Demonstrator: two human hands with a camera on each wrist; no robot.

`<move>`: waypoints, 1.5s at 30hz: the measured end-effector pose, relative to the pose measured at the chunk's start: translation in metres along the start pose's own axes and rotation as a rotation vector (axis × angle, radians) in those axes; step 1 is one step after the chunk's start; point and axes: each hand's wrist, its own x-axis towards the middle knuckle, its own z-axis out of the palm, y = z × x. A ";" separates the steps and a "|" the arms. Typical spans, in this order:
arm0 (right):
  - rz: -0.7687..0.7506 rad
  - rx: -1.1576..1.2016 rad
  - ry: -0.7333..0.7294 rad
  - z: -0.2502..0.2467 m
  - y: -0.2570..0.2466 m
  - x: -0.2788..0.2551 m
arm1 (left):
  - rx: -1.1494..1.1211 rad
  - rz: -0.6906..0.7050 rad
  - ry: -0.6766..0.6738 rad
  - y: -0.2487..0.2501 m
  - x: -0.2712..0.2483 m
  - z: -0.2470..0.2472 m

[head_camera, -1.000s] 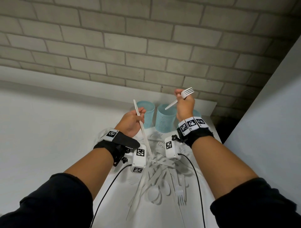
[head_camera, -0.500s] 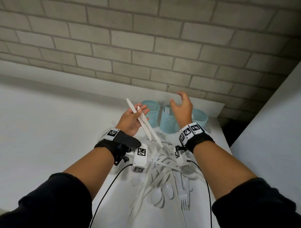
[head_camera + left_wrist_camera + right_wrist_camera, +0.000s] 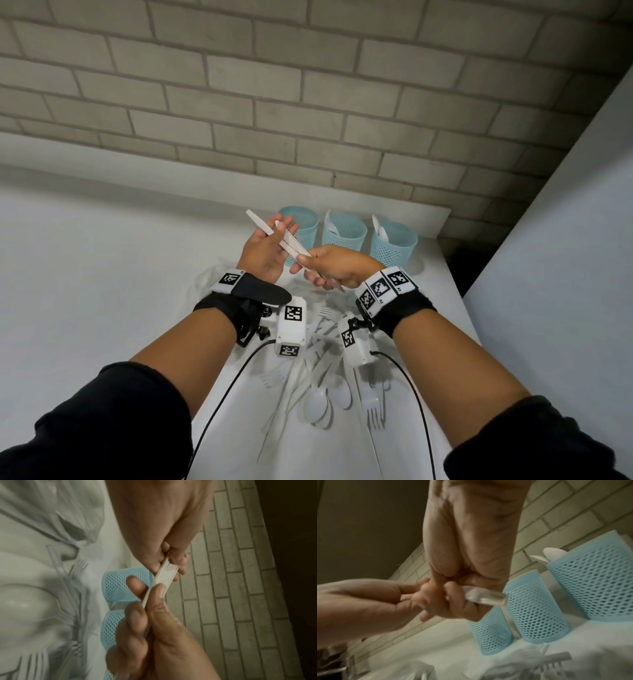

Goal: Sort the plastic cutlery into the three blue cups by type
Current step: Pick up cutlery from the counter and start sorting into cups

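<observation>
two white knives (image 3: 287,241) held crossed in the air just in front of the left blue cup (image 3: 298,222). left hand (image 3: 263,251) fingers loosely around them, right hand (image 3: 334,267) pinching the near ends, likely gathering them to drop together. cutlery pile (image 3: 322,377) below on the table (image 3: 428,342).

Readable text: none in any view.
Numbers, brands, signs: none legible.
Wristband (image 3: 230,278) on the left wrist: black-and-white square code marker, no letters.
Wristband (image 3: 387,286) on the right wrist: 3 such markers, no letters.
Camera box (image 3: 291,327) under the left wrist: 2 markers, no letters.
</observation>
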 end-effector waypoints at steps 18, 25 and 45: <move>-0.237 0.113 0.901 -0.031 -0.011 0.010 | 0.665 -0.312 -0.178 0.005 -0.015 -0.025; -0.174 0.772 0.441 0.006 -0.021 0.017 | 0.594 -0.281 -0.091 -0.004 -0.015 -0.026; -0.481 0.542 0.840 -0.030 -0.055 0.101 | 1.478 -0.175 -0.229 -0.017 -0.028 -0.043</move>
